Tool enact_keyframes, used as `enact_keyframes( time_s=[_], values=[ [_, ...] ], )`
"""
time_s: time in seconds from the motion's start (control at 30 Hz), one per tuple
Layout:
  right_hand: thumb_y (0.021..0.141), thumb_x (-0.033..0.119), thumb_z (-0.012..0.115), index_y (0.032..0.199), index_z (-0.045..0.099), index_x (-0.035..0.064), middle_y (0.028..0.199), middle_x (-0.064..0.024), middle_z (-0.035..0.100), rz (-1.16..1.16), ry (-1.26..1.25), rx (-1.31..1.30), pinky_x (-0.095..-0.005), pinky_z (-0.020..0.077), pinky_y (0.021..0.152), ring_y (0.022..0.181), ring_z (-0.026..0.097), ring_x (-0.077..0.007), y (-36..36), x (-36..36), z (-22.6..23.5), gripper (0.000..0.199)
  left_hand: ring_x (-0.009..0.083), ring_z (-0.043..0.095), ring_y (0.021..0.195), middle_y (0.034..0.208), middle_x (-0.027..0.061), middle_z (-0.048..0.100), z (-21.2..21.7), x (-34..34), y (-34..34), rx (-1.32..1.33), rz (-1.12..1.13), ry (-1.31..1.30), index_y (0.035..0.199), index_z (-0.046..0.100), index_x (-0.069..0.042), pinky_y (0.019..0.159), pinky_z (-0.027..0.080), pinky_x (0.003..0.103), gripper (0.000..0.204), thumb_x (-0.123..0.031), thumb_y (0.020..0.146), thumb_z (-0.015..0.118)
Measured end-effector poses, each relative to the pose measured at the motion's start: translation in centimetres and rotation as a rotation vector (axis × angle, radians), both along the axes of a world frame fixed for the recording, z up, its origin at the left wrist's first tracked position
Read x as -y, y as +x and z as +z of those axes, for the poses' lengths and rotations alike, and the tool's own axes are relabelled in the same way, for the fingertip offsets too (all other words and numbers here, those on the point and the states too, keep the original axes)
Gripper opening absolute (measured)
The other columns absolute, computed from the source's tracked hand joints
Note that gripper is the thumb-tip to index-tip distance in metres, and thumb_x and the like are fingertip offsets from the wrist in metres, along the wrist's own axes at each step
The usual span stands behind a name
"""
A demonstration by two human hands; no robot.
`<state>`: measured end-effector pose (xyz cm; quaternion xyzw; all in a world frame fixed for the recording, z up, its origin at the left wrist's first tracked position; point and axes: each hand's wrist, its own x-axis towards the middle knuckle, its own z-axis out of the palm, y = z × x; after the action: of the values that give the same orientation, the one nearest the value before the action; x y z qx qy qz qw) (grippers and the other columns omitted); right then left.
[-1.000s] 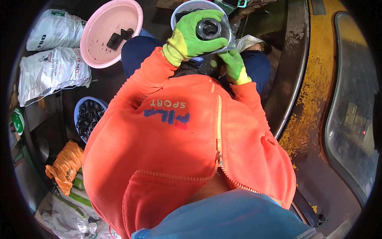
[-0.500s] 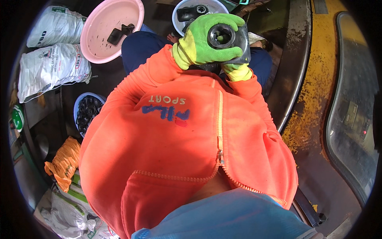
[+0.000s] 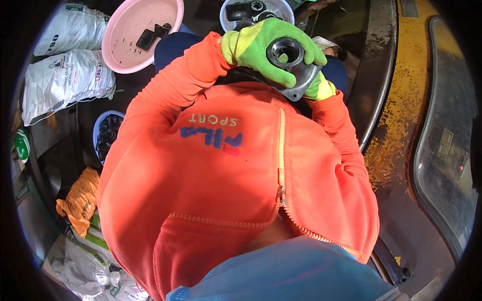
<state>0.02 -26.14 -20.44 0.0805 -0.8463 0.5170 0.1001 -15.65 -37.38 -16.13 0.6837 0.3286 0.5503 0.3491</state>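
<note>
Left hand (image 3: 261, 52), in a green glove, grasps the black part (image 3: 307, 75): fingers curl around its round collar (image 3: 271, 54), with the thumb over the near face. Right hand (image 3: 321, 90) is mostly behind the part; only the wrist side shows clearly, so its grip cannot be told. A patch of green inside the collar is probably a right fingertip.

Part location: in front of the upper chest, tilted, with a flat corner toward the jacket (image 3: 211, 175).

Progress: one part is being handled and not yet set down. More dark pieces lie in the upper blue basin (image 3: 282, 9), two small ones lie in the pink basin (image 3: 131, 35), and a crowd of black parts sits in the side blue basin (image 3: 98, 124). Which of these are finished and which are waiting cannot be judged; no count is possible.

Edges and room: the upper blue basin is just beyond the left glove, its near rim partly covered by it. The pink basin rim is beside the left knee. The dark metal rail (image 3: 379, 75) runs near the right sleeve, with the rusty yellow frame (image 3: 384, 150) past it, so sideways room looks tighter on the right. Toward the body, the jacket limits clearance.
</note>
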Motion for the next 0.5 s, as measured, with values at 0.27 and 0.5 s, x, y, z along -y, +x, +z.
enact_keyframes(
  time_s=[0.27,0.5],
  values=[
    [0.072,0.017,0.08,0.125,0.053,0.0041,0.118,-0.0103,0.06,-0.075,0.19,-0.134,-0.0344,0.0499,0.087,0.108,0.059,-0.0213,0.9,0.4,-0.3,0.061,0.034,0.06,0.109,0.113,0.0161,0.067,-0.5,-2.1,-0.2,0.021,-0.421,0.04,0.097,0.063,-0.004,0.102,0.04,0.047,0.044,-0.02,0.062,0.083],
    [0.07,0.02,0.083,0.124,0.054,0.0037,0.116,-0.0118,0.061,-0.306,0.26,-0.326,-0.0348,0.0508,0.084,0.105,0.061,-0.0213,-1.6,-0.8,2.5,0.064,0.0332,0.039,0.134,0.144,0.0151,0.047,2.3,-2.2,-2.8,-0.292,0.042,-0.019,0.127,0.059,-0.006,0.111,0.029,0.044,0.075,-0.021,0.056,0.076]
  ],
)
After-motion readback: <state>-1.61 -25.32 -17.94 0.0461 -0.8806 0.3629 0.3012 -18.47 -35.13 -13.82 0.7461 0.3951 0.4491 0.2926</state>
